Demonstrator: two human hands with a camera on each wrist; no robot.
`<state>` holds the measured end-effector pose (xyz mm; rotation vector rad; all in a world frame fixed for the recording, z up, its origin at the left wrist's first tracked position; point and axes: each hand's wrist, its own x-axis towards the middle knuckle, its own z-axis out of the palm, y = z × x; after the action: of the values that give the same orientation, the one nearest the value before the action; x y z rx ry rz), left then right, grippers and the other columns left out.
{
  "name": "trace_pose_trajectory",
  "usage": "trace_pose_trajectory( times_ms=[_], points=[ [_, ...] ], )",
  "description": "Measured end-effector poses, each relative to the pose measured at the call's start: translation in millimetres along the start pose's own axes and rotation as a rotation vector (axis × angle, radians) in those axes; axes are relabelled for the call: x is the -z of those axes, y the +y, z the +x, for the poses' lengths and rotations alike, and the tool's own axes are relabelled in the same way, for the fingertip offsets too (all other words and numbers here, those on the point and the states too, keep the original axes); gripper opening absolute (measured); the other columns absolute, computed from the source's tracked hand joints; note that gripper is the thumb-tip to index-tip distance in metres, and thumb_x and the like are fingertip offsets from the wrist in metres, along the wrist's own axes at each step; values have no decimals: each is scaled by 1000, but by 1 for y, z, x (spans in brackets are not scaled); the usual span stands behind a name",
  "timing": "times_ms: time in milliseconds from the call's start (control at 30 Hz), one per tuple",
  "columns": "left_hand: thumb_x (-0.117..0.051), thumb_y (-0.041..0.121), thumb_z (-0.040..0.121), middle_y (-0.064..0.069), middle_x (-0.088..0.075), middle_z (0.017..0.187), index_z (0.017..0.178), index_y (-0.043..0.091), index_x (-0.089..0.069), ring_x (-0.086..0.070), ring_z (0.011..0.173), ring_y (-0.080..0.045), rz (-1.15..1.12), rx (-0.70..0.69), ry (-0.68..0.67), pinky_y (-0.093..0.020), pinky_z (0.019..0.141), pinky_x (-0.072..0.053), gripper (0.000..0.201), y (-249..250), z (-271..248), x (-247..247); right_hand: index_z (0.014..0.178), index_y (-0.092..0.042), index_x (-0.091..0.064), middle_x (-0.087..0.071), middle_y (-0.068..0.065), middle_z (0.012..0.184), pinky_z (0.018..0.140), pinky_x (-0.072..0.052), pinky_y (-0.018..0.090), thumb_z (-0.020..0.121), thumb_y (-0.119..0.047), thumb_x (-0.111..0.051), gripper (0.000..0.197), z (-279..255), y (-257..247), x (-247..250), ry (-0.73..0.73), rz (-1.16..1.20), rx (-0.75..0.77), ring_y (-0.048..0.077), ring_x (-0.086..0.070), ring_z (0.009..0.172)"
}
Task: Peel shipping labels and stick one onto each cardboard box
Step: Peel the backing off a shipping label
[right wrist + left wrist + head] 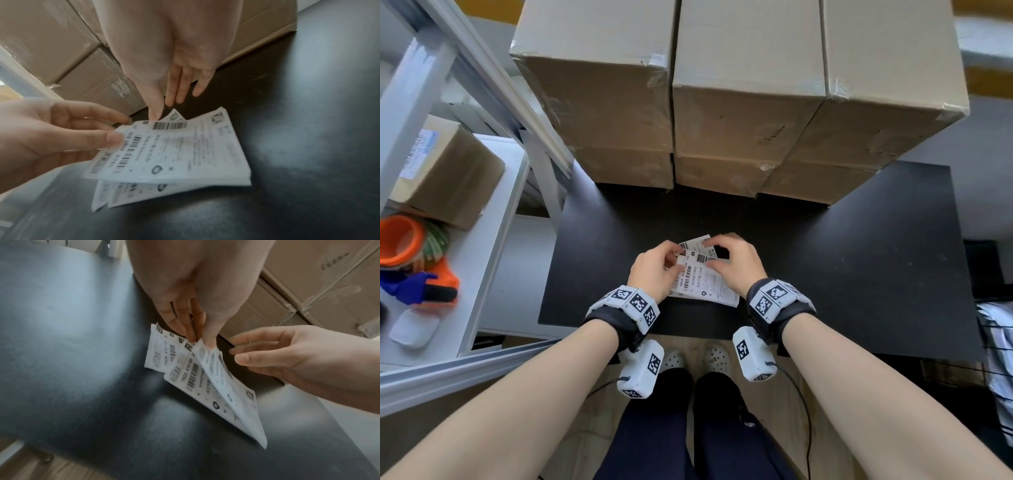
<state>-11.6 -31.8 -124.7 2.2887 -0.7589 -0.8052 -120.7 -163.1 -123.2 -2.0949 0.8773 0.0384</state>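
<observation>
A small stack of white shipping labels [705, 284] lies on the black table [859, 260] in front of me. My left hand [677, 261] pinches the near-left corner of the top label [174, 149] between thumb and fingers and lifts it off the stack [185, 374]. My right hand [708, 254] hovers at the labels' far edge. Its thumb tip [154, 115] touches that edge, the other fingers are fairly straight, and no pinch shows. Plain brown cardboard boxes [739, 102] are stacked two high at the back of the table.
A white metal shelf [493, 219] on the left carries a small labelled carton [448, 174], an orange tape dispenser [417, 257] and a white mouse [412, 329]. The table's bare right half extends to its edge [959, 274].
</observation>
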Motion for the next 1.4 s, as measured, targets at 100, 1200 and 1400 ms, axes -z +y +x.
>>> trace_pose_trajectory(
  times_ms=[100, 1200, 1400],
  points=[
    [-69, 14, 81, 4, -65, 85, 112, 21, -59, -64, 84, -16, -59, -48, -19, -34, 82, -53, 33, 6, 0, 7, 118, -23, -62, -61, -2, 120, 95, -42, 27, 82, -10, -68, 38, 4, -12, 2, -94, 45, 32, 11, -53, 113],
    [-56, 3, 89, -15, -74, 92, 102, 11, -67, -72, 84, -23, -746, 345, -319, -34, 84, -57, 18, 37, -13, 30, 90, -9, -61, -64, 0, 85, 76, -59, 39, 88, -5, -62, 5, 15, -18, 53, 137, 592, -235, 27, -68, 92],
    [-46, 6, 96, -12, -70, 100, 103, 10, -62, -71, 77, -15, -747, 404, -275, -24, 72, -58, 18, 25, -17, 19, 108, -15, -56, -61, 0, 101, 85, -56, 37, 82, -7, -68, 29, 13, -7, 32, 182, 449, -267, 21, -65, 98]
  ],
)
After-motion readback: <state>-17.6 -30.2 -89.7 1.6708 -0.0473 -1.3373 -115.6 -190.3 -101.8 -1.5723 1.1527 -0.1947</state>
